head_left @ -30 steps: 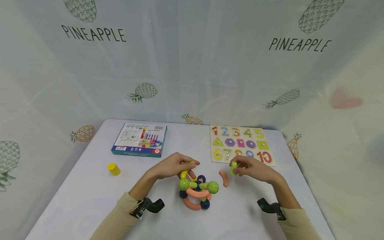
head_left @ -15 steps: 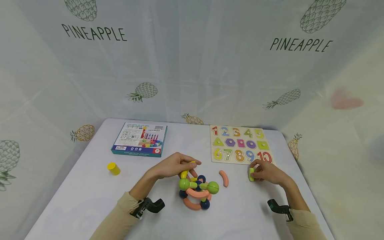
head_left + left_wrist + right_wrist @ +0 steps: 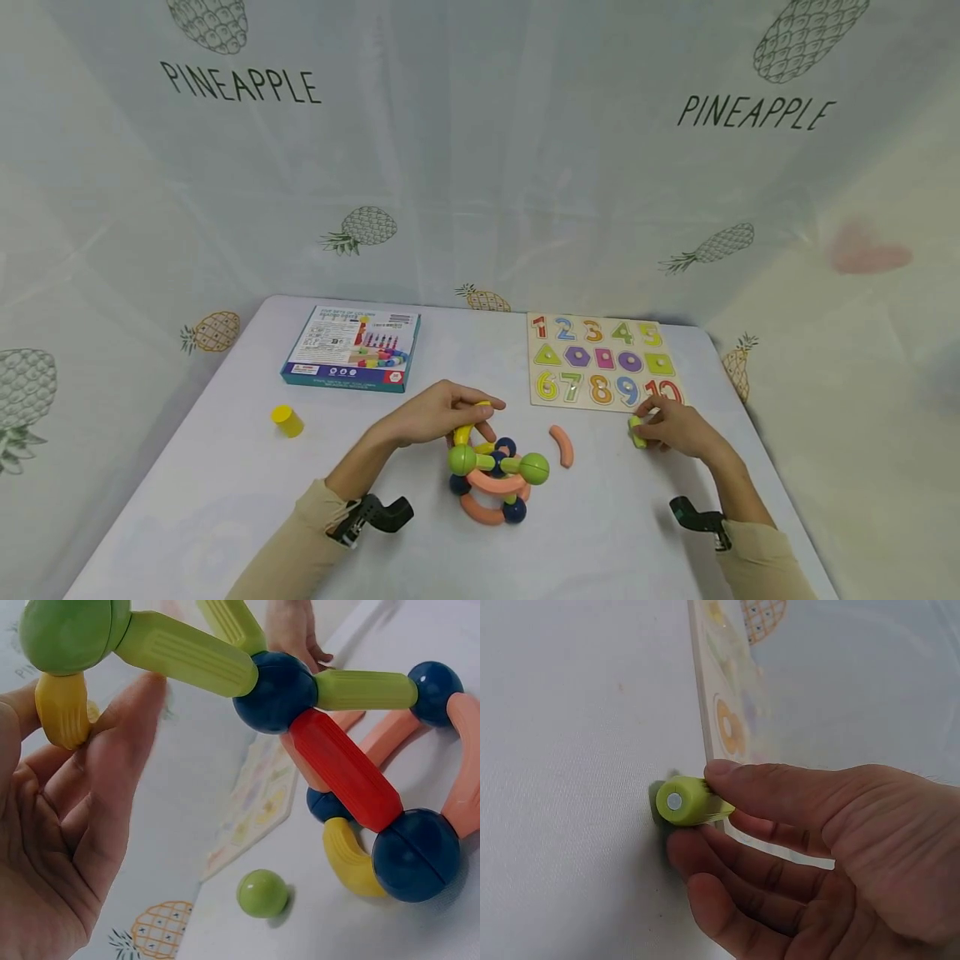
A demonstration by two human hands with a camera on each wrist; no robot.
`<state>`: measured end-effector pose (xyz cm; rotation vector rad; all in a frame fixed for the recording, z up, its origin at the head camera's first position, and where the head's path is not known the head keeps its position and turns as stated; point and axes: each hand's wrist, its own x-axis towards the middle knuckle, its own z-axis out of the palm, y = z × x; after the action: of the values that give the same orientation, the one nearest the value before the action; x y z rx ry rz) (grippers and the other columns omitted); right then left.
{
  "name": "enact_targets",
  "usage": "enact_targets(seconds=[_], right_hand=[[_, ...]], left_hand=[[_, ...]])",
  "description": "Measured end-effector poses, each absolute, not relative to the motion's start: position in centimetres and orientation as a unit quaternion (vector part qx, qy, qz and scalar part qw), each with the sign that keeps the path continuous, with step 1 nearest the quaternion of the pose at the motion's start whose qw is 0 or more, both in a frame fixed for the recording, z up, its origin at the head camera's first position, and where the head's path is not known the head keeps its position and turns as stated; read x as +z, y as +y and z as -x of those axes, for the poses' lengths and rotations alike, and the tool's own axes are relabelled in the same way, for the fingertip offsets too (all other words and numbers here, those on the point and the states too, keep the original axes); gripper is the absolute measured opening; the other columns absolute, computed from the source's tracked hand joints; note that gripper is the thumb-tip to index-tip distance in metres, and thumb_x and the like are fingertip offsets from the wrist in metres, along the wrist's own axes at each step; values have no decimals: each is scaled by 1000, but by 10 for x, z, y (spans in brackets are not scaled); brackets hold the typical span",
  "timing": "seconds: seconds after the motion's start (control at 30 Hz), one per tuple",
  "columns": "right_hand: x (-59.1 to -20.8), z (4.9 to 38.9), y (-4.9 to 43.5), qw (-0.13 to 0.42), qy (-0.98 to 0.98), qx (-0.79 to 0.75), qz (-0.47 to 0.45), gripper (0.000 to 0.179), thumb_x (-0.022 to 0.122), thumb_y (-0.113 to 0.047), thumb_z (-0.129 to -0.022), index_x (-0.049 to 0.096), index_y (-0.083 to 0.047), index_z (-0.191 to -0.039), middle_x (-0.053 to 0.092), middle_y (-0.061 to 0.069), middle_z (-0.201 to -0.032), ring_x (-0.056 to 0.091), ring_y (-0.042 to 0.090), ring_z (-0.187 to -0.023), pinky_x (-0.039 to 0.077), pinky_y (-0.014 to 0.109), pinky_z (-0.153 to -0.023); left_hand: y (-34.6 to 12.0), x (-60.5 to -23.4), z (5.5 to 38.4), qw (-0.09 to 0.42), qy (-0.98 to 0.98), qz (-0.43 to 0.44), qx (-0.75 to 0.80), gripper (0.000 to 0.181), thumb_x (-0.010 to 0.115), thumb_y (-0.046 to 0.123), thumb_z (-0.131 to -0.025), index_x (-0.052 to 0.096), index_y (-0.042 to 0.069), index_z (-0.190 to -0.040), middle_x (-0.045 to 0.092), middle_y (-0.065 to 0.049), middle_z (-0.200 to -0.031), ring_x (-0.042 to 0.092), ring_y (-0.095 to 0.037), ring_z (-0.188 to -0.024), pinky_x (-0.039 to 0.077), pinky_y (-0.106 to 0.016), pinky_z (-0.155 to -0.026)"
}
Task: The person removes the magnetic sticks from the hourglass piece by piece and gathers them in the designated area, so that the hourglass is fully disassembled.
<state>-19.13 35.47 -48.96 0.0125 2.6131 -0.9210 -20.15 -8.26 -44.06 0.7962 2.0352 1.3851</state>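
Note:
My left hand [image 3: 442, 414] pinches a yellow curved magnetic stick [image 3: 61, 711] between thumb and fingers. That stick meets a green ball [image 3: 462, 460] on a built frame of balls and sticks. The frame joins dark blue balls [image 3: 416, 855], a red stick [image 3: 346, 771], light green sticks and salmon curved sticks. My right hand [image 3: 678, 429] pinches a short light green stick [image 3: 690, 801] low over the table, just below the number board. A round magnet shows in the stick's end. A loose salmon curved stick [image 3: 562, 446] lies between the frame and my right hand.
Behind my right hand lies a wooden number and shape board [image 3: 600, 358]. A toy box [image 3: 351, 348] sits at the back left, with a yellow cylinder [image 3: 287, 421] in front of it. In the left wrist view a loose green ball [image 3: 262, 893] rests on the table.
My right hand has carried the light green stick rightward and down toward the table, uncovering the board's lower row. My left hand keeps its grip on the yellow stick, nearly still.

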Motion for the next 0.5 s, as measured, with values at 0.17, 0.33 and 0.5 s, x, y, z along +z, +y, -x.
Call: enact_targets(seconds=[0.17,0.33,0.5], right_hand=[[-488,191,356,187,925,-329,-6,34,74,-21,-92,59,0,-113,68,7,-89,64,21,-75,55,37,-68],[-484,192,357,185,931,-315,-1,35,74,-24,-92,60,-1,-113,67,7,-89,62,22,-76,53,37,-66],[-478,197,355,171,942,-290,7,38,74,-31,-92,60,-3,-114,67,6,-91,61,22,-77,49,35,-65]], left_hand=[[-82,-439,201,273,755,-296,517,34,54,36,-105,66,23,-134,77,3,-94,40,-16,-46,40,-22,-45],[-82,-437,201,275,757,-294,515,34,54,37,-104,66,23,-134,77,3,-93,34,-15,-42,31,-22,-42],[-81,-436,201,275,760,-296,509,35,54,38,-104,66,22,-133,77,3,-92,30,-13,-40,27,-23,-41]])
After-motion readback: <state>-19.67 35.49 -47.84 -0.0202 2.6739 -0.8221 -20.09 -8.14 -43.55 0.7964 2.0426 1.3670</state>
